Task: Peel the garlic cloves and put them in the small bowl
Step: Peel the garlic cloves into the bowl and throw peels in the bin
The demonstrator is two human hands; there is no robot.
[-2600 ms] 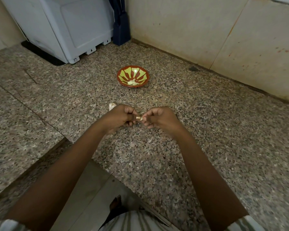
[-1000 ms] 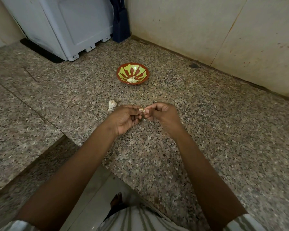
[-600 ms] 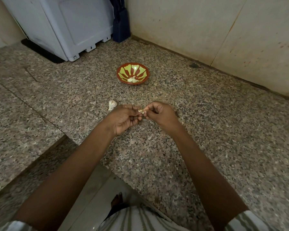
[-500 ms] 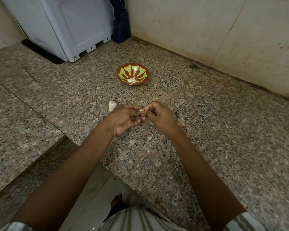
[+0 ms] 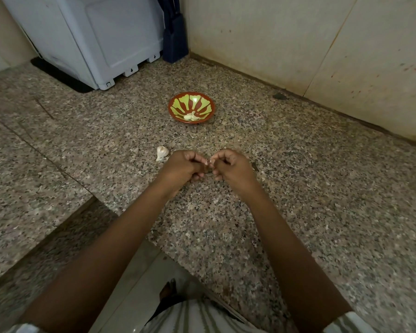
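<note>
Above the granite counter, my left hand (image 5: 181, 168) and my right hand (image 5: 232, 167) meet fingertip to fingertip and pinch a small garlic clove (image 5: 208, 162), mostly hidden by the fingers. Just left of my left hand a piece of garlic bulb (image 5: 162, 152) lies on the counter. Farther back stands the small red bowl with a green pattern (image 5: 178, 107), with a few pale peeled cloves (image 5: 190, 116) at its near side.
A light grey appliance (image 5: 101, 37) fills the back left corner, with a dark blue object (image 5: 174, 39) beside it. A tiled wall (image 5: 298, 44) runs along the back and right. The counter edge (image 5: 154, 239) drops off near my body.
Both hands stay together on the clove with small finger movements; my right hand's fingers have curled in closer to my left. The bowl and the garlic piece have not moved.
</note>
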